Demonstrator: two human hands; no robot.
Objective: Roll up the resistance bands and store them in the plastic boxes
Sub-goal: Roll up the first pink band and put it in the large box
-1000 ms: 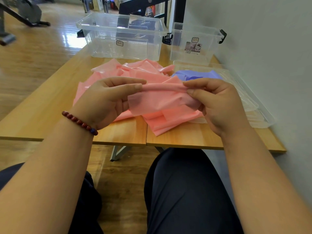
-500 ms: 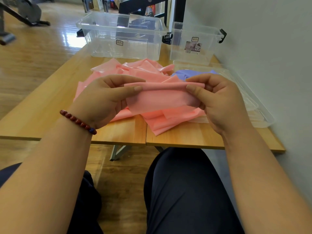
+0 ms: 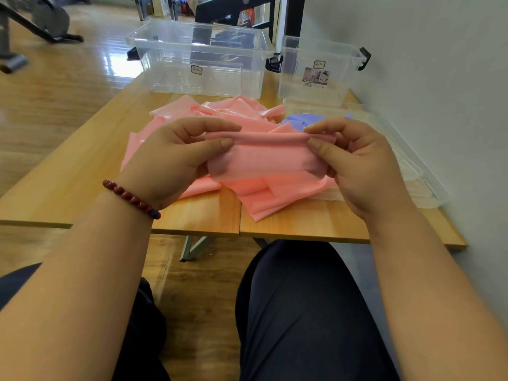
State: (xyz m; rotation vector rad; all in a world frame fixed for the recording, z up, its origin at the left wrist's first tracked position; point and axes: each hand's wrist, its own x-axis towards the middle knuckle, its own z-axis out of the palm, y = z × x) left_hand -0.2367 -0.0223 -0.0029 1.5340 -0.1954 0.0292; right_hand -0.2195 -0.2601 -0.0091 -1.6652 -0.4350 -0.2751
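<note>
Both hands are up over the near edge of the wooden table (image 3: 82, 166). The left hand (image 3: 176, 158) pinches the nine o'clock end of a pink resistance band (image 3: 264, 158) between thumb and forefinger, and the right hand (image 3: 362, 166) pinches the three o'clock end. The band's top edge is curled into a narrow roll; its tail droops to the table. At twelve o'clock lies a loose heap of pink bands (image 3: 220, 111), with a purple band (image 3: 299, 123) at one o'clock by the clear lids (image 3: 412, 166). Beyond stand the large clear box (image 3: 200, 75) and, at its three o'clock, the small clear box (image 3: 316, 86).
</note>
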